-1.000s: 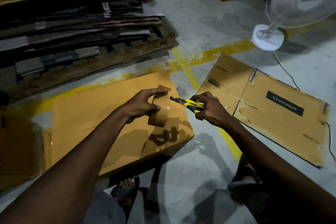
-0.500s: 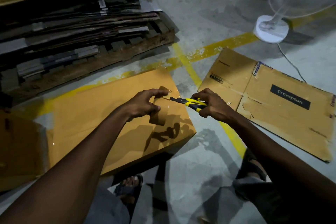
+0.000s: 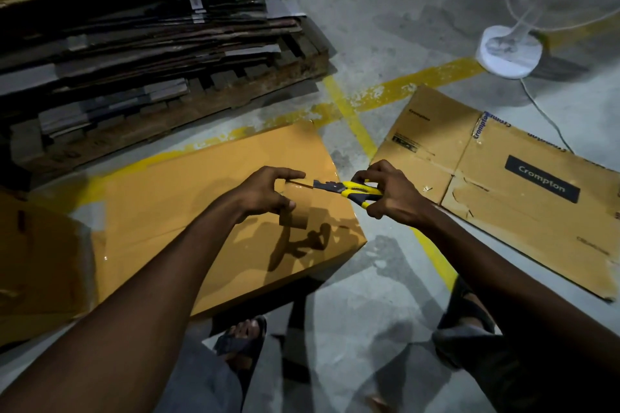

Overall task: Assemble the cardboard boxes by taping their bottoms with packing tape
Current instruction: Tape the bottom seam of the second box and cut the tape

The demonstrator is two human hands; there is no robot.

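At centre frame the left hand (image 3: 265,194) pinches a brown roll of packing tape (image 3: 297,209) between thumb and fingers, above the flat tan cardboard box (image 3: 208,221) on the floor. The right hand (image 3: 385,193) is closed round a yellow-handled utility knife (image 3: 349,189), blade at the strip. The tape looks thin, clingy and slack; it is best held taut near the cut.

The box (image 3: 188,211) is coloured orange-brown, the cutter (image 3: 355,190) yellow and black, the fan (image 3: 510,50) white, the floor lines (image 3: 355,124) yellow.
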